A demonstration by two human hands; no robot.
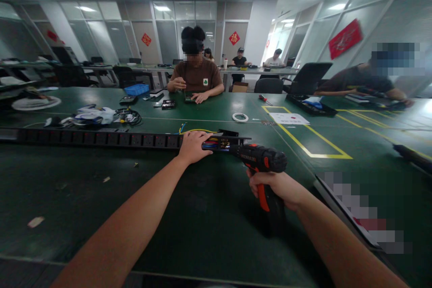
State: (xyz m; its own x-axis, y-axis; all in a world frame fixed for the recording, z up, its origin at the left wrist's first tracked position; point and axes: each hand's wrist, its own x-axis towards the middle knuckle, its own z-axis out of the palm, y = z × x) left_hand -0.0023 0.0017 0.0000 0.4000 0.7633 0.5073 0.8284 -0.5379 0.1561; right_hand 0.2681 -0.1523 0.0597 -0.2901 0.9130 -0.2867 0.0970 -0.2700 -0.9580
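Observation:
A long black power strip point(148, 140) with a row of sockets lies across the green table. Over its right part, my left hand point(195, 146) is closed, fingers wrapped across the top. Just right of that hand, the strip's end is uncovered and shows coloured wires point(209, 144) and small metal terminals point(224, 144). My right hand point(273, 184) grips a black and orange cordless drill point(261, 157) by its handle. The drill points left, its tip at the strip's open end; whether it touches a screw is too small to tell.
Beyond the strip lie a white ring-shaped coil point(240, 118), a paper sheet point(289, 119), a screwdriver point(265, 99) and bundled cables point(126, 117). A black tray point(312, 105) stands farther right. A person in brown point(195, 76) works across the table; another sits at the right.

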